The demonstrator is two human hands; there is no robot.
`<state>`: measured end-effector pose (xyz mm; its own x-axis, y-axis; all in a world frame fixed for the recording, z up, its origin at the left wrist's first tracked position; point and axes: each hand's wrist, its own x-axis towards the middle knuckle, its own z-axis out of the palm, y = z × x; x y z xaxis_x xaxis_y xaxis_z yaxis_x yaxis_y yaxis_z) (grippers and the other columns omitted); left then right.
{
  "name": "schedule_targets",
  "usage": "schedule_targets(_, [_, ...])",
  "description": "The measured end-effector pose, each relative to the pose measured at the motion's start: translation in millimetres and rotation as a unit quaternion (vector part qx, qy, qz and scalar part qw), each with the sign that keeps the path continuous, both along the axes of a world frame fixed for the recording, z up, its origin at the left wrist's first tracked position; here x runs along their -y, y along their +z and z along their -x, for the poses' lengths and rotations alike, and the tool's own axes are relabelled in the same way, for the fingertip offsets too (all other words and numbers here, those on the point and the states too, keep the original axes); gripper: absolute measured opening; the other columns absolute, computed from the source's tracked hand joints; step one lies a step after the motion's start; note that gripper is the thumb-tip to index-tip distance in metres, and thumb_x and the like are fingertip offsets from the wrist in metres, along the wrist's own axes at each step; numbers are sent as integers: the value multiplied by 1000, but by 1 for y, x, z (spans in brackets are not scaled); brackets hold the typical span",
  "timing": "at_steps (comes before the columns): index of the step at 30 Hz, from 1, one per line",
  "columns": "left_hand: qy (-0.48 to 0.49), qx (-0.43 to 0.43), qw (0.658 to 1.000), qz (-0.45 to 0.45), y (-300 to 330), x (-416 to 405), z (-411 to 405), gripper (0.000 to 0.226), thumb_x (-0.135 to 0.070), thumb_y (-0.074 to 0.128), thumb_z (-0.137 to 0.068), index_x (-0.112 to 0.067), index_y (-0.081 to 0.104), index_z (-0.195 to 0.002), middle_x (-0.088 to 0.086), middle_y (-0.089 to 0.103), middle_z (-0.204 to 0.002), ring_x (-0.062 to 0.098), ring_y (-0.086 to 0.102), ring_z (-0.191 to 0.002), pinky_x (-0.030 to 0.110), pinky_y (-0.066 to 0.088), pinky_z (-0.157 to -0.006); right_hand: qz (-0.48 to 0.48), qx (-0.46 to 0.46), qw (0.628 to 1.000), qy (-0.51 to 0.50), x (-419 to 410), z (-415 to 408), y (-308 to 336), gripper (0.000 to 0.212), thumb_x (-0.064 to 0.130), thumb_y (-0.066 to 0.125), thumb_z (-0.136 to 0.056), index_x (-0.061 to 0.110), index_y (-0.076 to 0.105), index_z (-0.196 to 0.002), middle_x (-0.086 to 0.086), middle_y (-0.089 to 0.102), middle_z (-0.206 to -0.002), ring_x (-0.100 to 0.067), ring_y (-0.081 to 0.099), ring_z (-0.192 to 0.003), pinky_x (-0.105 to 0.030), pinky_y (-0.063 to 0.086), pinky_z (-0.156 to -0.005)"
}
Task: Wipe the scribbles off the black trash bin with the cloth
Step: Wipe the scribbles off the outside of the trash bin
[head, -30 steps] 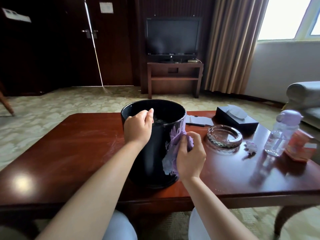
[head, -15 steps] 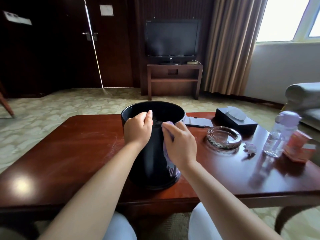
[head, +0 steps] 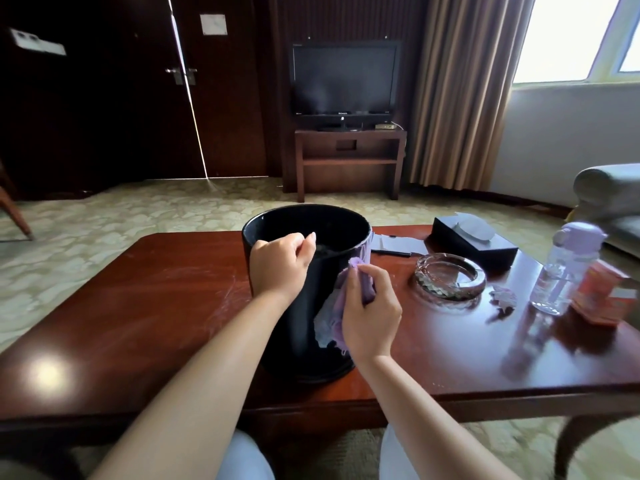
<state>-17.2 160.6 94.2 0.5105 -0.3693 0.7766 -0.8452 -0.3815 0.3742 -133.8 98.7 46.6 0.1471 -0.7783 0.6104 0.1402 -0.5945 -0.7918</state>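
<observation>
Round glossy black trash bin [head: 277, 327], centre frame: left hand [head: 278, 263] grips rim; right hand [head: 372, 315] presses bunched lilac cloth [head: 334, 306] on sidewall. No scribbles discernible; wiping apparently underway, completion unclear.

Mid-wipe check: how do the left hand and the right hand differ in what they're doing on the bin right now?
The left hand grips the near rim of the trash bin; the right hand pinches the purple cloth instead. The left hand sits at the top edge, the right hand lower, against the bin's outer side wall. The left hand is bare of any tool. Both are curled and in contact with the bin.
</observation>
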Motion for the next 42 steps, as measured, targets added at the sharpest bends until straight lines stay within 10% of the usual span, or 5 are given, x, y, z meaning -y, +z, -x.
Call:
schedule_targets(11, [31, 41, 998, 24, -6, 6, -4, 44, -38, 35, -85, -19, 18, -49, -6, 14, -38, 25, 22, -41, 28, 29, -59, -77, -243, 963, 85, -17, 5, -38, 21, 34, 51, -94, 22, 43, -79, 7, 53, -63, -2, 45, -51, -23, 28, -49])
schedule_targets(19, [37, 47, 998, 26, -8, 7, -5, 40, -34, 38, -83, -19, 20, -50, -5, 13, -38, 23, 20, -40, 27, 25, -60, -81, -121, 988, 43, -9, -5, -6, 21, 35, 52, -94, 27, 41, -78, 2, 60, -72, -15, 53, -66, -25, 31, -57])
schedule_targets(26, [34, 70, 996, 46, -9, 8, -4, 38, -29, 41, -82, -18, 25, -50, -8, 18, -40, 21, 19, -40, 27, 24, -59, -215, -289, 925, 119, -14, 11, -70, 15, 31, 48, -96, 20, 44, -86, 0, 61, -84, -23, 56, -78, -27, 34, -66])
schedule_targets(33, [31, 65, 996, 57, -12, 10, -7, 37, -28, 41, -82, -18, 27, -49, -4, 28, -40, 20, 24, -40, 30, 33, -59, -163, -136, 975, 69, -6, 1, -33, 24, 33, 51, -95, 30, 41, -73, 10, 56, -67, -6, 54, -63, -14, 35, -53])
schedule_targets(42, [29, 55, 996, 58, -12, 10, -8, 37, -28, 41, -81, -18, 25, -49, -3, 28, -40, 20, 25, -39, 32, 34, -60, -350, -317, 874, 116, -5, 5, -100, 14, 29, 41, -97, 16, 46, -94, -5, 61, -97, -23, 52, -85, -28, 35, -74])
